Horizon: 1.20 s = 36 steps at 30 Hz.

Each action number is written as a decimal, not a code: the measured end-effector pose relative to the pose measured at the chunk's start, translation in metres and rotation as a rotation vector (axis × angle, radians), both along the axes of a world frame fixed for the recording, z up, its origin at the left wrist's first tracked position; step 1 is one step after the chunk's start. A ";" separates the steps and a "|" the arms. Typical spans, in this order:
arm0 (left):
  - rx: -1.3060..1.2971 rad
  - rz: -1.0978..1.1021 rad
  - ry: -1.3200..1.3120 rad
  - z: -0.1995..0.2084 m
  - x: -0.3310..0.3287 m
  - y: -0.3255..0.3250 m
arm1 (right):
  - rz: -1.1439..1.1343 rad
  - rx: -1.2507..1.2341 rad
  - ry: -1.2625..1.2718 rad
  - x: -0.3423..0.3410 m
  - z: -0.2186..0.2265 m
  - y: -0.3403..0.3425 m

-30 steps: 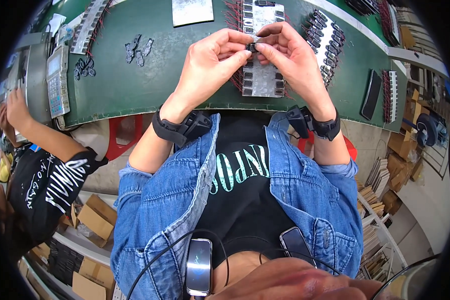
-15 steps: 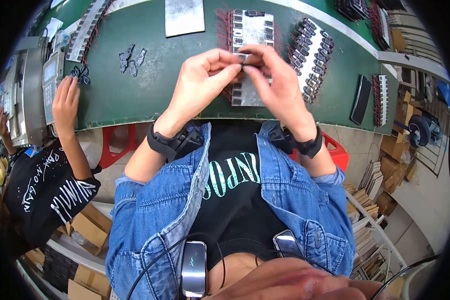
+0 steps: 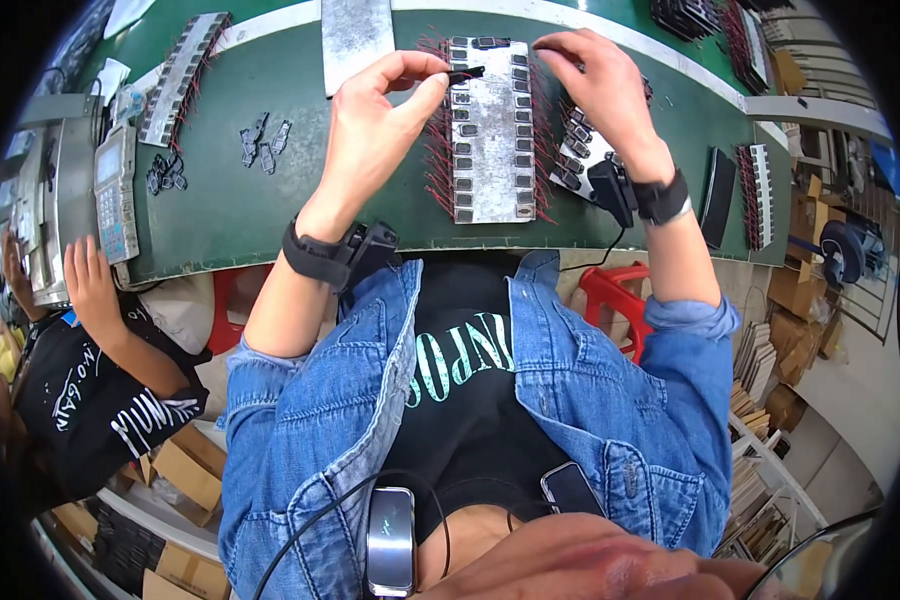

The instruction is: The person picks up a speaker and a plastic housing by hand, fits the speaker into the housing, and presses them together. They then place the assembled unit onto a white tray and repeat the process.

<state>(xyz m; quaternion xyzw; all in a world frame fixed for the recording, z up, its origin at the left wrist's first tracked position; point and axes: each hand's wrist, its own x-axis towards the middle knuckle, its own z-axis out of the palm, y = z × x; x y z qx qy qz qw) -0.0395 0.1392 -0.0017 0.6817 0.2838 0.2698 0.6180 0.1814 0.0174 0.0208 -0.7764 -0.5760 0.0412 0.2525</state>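
My left hand point(image 3: 380, 120) is raised over the green bench point(image 3: 250, 210) and pinches a small black part point(image 3: 467, 73) between thumb and forefinger. Just right of it lies a long grey tray point(image 3: 490, 130) with rows of small black parts and red wires sticking out along both sides. My right hand point(image 3: 595, 90) hovers past the tray's right edge, above a second, slanted tray point(image 3: 573, 165) of the same parts. Its fingers curl toward the top of the long tray, and I cannot see whether they hold anything. Both wrists wear black bands.
A bare metal plate point(image 3: 355, 35) lies at the back. Loose black parts point(image 3: 260, 145) sit left of my left hand, with another loaded tray point(image 3: 180, 75) beyond. A keypad machine point(image 3: 115, 185) stands far left, a co-worker's hand point(image 3: 90, 285) below it. At right lie a ribbed tray point(image 3: 760, 195) and a black slab point(image 3: 717, 195).
My hands were together on one small part over the tray. They have come apart: the left keeps the part, and the right has moved off to the right.
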 end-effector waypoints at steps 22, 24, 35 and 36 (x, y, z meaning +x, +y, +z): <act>0.964 0.108 0.051 -0.031 0.052 0.024 | -0.087 0.130 0.867 -0.041 0.050 -0.046; 1.012 0.135 0.043 -0.036 0.056 0.024 | -0.051 0.059 0.927 -0.058 0.046 -0.048; 1.101 0.422 0.515 -0.027 -0.096 0.042 | -0.042 0.159 1.178 -0.068 0.034 -0.063; 1.096 0.410 0.515 -0.029 -0.102 0.043 | -0.040 0.155 1.181 -0.069 0.034 -0.061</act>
